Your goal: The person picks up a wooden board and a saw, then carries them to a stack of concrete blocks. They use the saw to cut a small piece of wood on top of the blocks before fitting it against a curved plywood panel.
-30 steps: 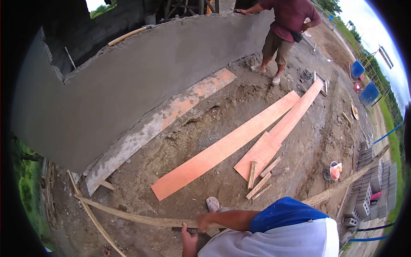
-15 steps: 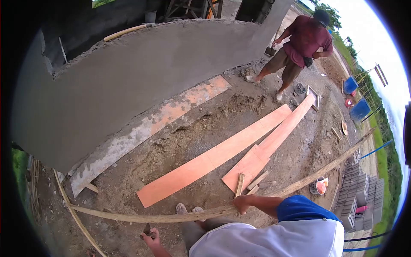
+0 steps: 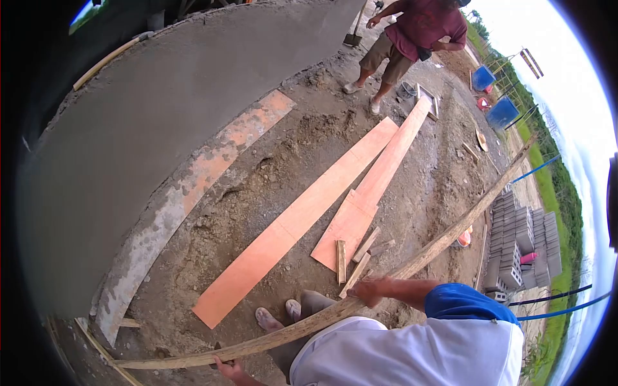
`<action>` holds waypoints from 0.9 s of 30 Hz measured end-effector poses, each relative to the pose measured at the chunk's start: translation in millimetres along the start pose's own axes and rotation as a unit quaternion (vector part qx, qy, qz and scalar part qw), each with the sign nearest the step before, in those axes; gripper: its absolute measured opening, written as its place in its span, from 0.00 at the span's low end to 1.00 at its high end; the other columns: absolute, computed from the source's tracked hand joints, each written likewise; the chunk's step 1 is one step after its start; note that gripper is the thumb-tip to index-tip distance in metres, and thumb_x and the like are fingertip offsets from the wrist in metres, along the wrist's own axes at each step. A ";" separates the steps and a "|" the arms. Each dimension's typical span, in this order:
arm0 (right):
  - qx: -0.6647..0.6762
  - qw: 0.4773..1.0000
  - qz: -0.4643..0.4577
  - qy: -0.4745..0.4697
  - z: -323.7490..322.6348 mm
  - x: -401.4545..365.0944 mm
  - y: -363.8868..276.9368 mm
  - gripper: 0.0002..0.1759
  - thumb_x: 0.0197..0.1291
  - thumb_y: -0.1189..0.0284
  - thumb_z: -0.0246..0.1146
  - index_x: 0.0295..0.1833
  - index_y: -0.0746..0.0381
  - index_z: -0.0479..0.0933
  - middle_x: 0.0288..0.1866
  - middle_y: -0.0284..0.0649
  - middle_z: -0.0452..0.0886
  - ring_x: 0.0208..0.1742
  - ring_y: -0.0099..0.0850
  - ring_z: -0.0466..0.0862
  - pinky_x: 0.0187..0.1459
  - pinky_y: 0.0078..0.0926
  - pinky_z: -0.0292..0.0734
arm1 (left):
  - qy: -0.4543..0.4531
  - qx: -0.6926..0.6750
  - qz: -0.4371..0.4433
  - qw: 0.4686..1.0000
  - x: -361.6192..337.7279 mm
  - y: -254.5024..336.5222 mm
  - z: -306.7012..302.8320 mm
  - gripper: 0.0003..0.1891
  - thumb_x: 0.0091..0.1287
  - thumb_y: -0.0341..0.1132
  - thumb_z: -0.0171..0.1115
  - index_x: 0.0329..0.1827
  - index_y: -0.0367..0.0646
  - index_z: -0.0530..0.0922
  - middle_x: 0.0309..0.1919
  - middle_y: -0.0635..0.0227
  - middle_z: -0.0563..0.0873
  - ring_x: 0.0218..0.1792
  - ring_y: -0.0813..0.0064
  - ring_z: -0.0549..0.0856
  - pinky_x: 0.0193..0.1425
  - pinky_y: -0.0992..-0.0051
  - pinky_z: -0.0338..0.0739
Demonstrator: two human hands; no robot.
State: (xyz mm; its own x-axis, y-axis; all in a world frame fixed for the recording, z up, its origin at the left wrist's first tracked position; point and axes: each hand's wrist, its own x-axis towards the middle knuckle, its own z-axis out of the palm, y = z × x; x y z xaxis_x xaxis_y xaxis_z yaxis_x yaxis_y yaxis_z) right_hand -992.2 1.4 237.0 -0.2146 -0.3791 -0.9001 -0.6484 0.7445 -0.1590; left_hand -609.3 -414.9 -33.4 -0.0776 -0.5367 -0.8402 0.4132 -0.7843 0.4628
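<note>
**Wood pole, long and bendy, two hands on it**

Wood like this long wooden pole looks rough and whippy to me. It's thin for its length and already bows a bit, so I'd guess the ends sag and swing, and splinters seem likely.

It's up off the dirt ground, crossing just past the near ends of the orange boards. The right hand has its grip curled tight over the pole beside the short offcuts lying on those boards. The left hand touches it from below, further from the boards, but it's half cut off so I can't tell its grip.

Spacing the hands wide around the middle seems the best hold. Another person stands at the boards' far end.
</note>
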 end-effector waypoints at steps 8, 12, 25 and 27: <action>-0.002 0.993 -0.042 -0.111 -108.5 31.7 16.6 0.64 0.28 0.60 0.82 0.77 0.54 0.58 0.57 0.50 0.82 0.64 0.47 0.79 0.61 0.45 0.73 | 0.073 0.072 0.016 0.995 -56.8 -95.9 51.0 0.30 0.67 0.46 0.68 0.67 0.41 0.69 0.55 0.60 0.76 0.58 0.63 0.75 0.64 0.57 0.70; -0.068 0.972 -0.156 -0.163 -100.1 89.6 -18.9 0.39 0.37 0.56 0.79 0.59 0.60 0.80 0.50 0.48 0.85 0.59 0.45 0.82 0.62 0.40 0.75 | 0.106 0.061 0.008 0.992 -105.6 -172.0 93.4 0.30 0.65 0.43 0.70 0.66 0.40 0.70 0.54 0.58 0.78 0.58 0.62 0.76 0.61 0.57 0.73; -0.394 0.859 -0.294 -0.143 -34.5 197.8 77.2 0.19 0.59 0.55 0.66 0.49 0.55 0.86 0.47 0.36 0.88 0.55 0.34 0.85 0.56 0.36 0.79 | 0.145 0.194 -0.037 0.970 -172.0 -235.7 145.7 0.28 0.67 0.45 0.68 0.66 0.40 0.72 0.60 0.60 0.77 0.61 0.62 0.76 0.62 0.53 0.73; -0.190 0.950 -0.196 -0.149 14.6 228.6 72.7 0.19 0.44 0.62 0.78 0.44 0.54 0.88 0.47 0.37 0.88 0.52 0.36 0.87 0.51 0.42 0.83 | 0.126 0.179 -0.025 0.975 -167.1 -226.6 121.5 0.29 0.67 0.46 0.68 0.66 0.40 0.72 0.61 0.60 0.76 0.61 0.62 0.76 0.63 0.54 0.72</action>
State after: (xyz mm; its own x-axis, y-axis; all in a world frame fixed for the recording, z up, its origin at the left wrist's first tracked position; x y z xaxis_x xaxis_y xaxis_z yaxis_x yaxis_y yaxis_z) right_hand -1077.8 -23.1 13.7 0.2779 -0.3723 -0.8855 -0.8648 0.3043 -0.3994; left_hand -800.3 -185.3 36.5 0.1539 -0.4362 -0.8866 0.0675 -0.8905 0.4499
